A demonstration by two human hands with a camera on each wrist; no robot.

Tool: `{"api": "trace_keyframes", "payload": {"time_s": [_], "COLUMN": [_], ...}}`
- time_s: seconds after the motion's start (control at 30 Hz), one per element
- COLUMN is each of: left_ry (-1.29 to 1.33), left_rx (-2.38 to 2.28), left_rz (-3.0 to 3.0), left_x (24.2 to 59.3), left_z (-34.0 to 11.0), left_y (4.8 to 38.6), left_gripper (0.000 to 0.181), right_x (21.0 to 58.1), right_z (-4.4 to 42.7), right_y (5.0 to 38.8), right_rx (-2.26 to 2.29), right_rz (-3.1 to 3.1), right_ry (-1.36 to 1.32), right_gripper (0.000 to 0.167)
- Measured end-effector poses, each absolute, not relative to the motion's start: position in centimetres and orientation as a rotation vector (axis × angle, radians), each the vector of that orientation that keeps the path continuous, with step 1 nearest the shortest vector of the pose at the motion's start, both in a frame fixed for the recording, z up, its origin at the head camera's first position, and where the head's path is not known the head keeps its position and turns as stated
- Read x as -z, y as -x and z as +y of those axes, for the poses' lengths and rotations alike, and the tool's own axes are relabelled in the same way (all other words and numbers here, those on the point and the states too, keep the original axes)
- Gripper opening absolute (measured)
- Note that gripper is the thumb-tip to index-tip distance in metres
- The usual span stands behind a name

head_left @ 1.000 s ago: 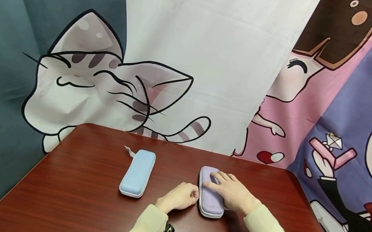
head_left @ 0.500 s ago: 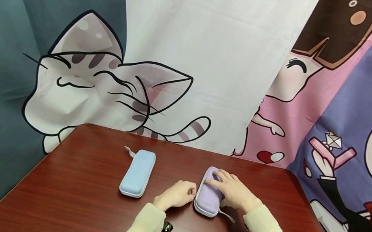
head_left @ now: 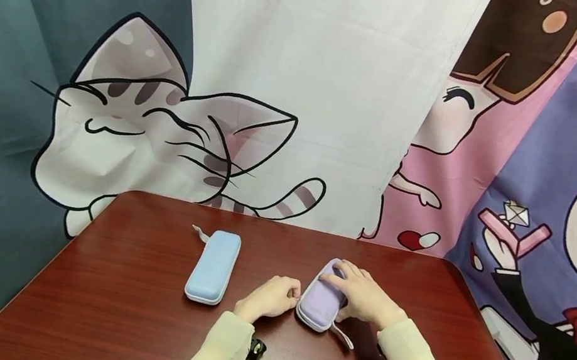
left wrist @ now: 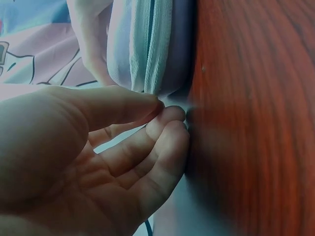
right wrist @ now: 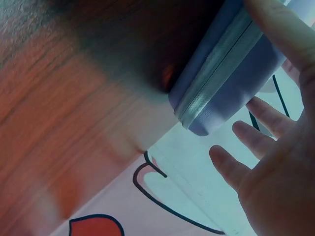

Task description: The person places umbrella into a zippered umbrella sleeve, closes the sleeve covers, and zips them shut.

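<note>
A pale purple zippered case (head_left: 321,306) lies slanted on the table, with a light strap (head_left: 343,336) at its near right end. My right hand (head_left: 367,296) grips it from the right, fingers over its upper part and thumb along the near side. To its left is my left hand (head_left: 270,298), thumb and fingertips pinched together at the end of the case's zipper (left wrist: 151,54). The pinched zipper pull itself is hidden by the fingertips. The zipper looks closed in the right wrist view. A light blue zippered case (head_left: 213,267) lies untouched further left.
Both cases are on a reddish-brown wooden table (head_left: 101,308) with rounded far corners. Behind its far edge hangs a curtain (head_left: 312,37) printed with cartoon figures. A dark device (head_left: 256,349) sits at the left wrist.
The purple case has turned clockwise and shifted slightly left, both hands moving with it. Its strap has come into view at the near right end. The blue case stays put.
</note>
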State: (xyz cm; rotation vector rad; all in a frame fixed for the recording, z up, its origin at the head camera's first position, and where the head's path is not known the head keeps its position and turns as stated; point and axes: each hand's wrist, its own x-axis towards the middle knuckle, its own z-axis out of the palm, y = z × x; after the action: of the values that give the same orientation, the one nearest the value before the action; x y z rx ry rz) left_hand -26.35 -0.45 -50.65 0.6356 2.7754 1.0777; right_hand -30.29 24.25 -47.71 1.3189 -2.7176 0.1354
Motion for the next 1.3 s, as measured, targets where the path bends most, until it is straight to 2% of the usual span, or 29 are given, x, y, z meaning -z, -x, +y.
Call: {"api": "trace_keyframes", "payload": {"time_s": [0.77, 1.3], "left_ry": [-0.639, -0.646], "left_rx": [-1.086, -1.098], "left_rz": [2.746, 2.739], "left_x": [50.0, 50.2], "left_z": [-1.6, -2.4], "left_y": [26.2, 26.3], "left_gripper": [0.015, 0.015], "right_x": [48.2, 48.7], "right_z": [24.3, 23.1], "right_y": [30.3, 28.9], "right_rx": [-0.230, -0.157], "right_rz": [-2.752, -2.824], "right_ry": [-1.223, -0.896], "right_gripper": [0.093, 0.092]}}
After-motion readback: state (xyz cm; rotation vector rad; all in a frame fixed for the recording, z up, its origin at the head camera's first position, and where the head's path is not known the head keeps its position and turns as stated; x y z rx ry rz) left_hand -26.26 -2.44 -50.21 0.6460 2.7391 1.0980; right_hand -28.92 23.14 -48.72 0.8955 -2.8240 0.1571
